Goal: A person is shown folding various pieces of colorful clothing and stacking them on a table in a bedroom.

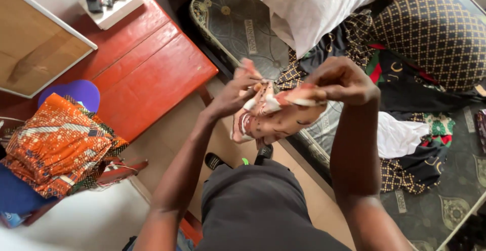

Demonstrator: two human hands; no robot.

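Note:
Both my hands hold a small peach and white patterned cloth (273, 117) in front of me, above the floor beside a mattress. My left hand (238, 90) pinches its upper left edge. My right hand (341, 80) is closed over its upper right edge, with part of the cloth bunched under the fingers. The cloth hangs folded between the two hands. My dark grey shorts (258, 205) show below it.
A patterned mattress (230, 21) lies to the right, strewn with a white garment (314, 5), a white cloth (402, 137) and dark patterned fabrics (430, 33). A red wooden table (147, 69) stands at the left. Folded orange print cloth (58, 147) sits on a chair.

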